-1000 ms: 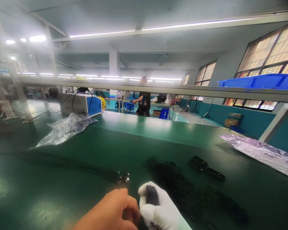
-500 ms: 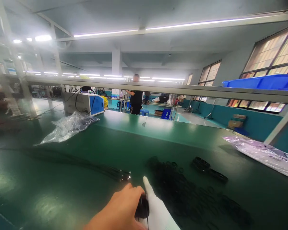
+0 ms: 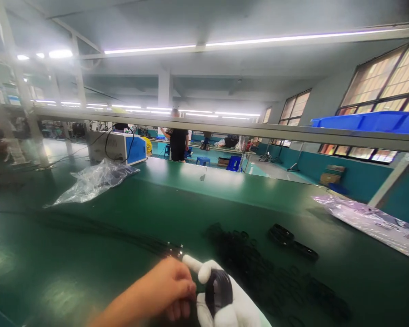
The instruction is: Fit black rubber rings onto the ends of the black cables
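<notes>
My right hand, in a white glove, is closed around a small stack of black rubber rings at the bottom middle. My bare left hand is pressed against it from the left, its fingers curled at the rings; what they pinch is hidden. Just beyond my hands a bundle of black cables with metal tips lies across the green table. A loose pile of black rings spreads to the right of my hands.
Two stacks of black rings lie further right. A clear plastic bag and a blue-and-white machine are at the back left, another plastic bag at the right. A shelf rail with a blue bin crosses overhead. A person stands beyond.
My gloved right hand has turned so the stack of rings shows in its fingers, its index finger now curled. The person in the background has moved left.
</notes>
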Motion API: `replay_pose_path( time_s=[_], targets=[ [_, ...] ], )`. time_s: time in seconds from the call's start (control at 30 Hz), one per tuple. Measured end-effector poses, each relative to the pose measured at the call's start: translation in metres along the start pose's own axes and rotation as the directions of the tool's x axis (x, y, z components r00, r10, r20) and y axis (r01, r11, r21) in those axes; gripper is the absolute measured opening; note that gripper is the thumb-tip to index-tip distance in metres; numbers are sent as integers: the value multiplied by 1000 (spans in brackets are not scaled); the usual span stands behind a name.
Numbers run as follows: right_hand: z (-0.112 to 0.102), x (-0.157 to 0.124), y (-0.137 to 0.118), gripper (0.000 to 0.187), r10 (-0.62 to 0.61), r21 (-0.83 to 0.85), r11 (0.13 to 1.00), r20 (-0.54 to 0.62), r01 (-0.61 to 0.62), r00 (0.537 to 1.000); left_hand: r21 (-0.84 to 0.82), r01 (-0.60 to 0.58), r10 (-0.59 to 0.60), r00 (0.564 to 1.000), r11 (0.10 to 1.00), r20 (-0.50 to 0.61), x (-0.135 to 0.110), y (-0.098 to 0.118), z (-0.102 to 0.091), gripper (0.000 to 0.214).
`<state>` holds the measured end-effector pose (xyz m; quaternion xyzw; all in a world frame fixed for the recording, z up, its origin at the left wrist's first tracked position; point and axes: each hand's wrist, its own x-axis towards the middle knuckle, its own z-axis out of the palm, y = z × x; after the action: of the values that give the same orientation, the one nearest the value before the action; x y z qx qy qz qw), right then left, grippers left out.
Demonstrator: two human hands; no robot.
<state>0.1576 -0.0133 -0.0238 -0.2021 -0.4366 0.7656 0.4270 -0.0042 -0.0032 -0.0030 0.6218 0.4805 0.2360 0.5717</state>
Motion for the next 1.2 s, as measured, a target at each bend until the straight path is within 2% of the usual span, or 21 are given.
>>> replay_pose_path(
  time_s=[0.07,0.17,0.23,0.33,0.43,0.5,0.63,0.67,0.77,0.83,0.9,0.97,1.1,1.2],
  targets=[
    [-2,1,2,46,-40,65,997,82,35,996,-187,-54,46,998,981,-46,-2,10,-2,19],
    [-8,0,3,47,-49,82,996,196,34,979,-423,-179,140,983,888,-121,-5,20,-7,22],
    [-12,-2,2,54,0,62,998,223,-15,975,-373,-247,187,964,894,-190,-8,22,-7,25],
    [-15,-4,0,60,77,4,997,176,-79,981,-22,-300,284,924,954,-256,-12,24,-2,34],
    [-15,-3,4,53,88,-28,996,183,-84,979,343,-346,430,878,873,-209,-11,25,6,38],
    [-15,0,10,48,56,57,996,152,-66,987,421,-345,466,856,839,-226,-8,23,9,38],
    [-16,7,20,69,124,263,951,156,-162,980,339,-287,394,866,896,-308,-1,15,10,33],
    [-16,8,21,68,143,275,943,169,-186,975,316,-284,383,867,905,-318,0,12,10,32],
    [-19,8,21,45,132,281,941,214,-190,968,225,-290,353,874,930,-334,2,7,9,28],
    [-20,6,18,39,118,283,939,273,-197,955,156,-307,343,880,939,-330,3,6,8,27],
    [-19,3,16,40,84,276,946,294,-168,952,90,-335,346,881,938,-322,2,6,7,25],
    [-17,2,15,39,58,256,958,262,-128,963,40,-371,363,872,928,-329,1,8,7,22],
    [-15,6,20,36,66,175,979,232,-109,971,41,-400,387,849,915,-360,-2,15,8,20],
    [-19,11,27,52,54,226,969,210,-102,976,86,-381,384,842,920,-379,-3,19,7,18]
  ],
)
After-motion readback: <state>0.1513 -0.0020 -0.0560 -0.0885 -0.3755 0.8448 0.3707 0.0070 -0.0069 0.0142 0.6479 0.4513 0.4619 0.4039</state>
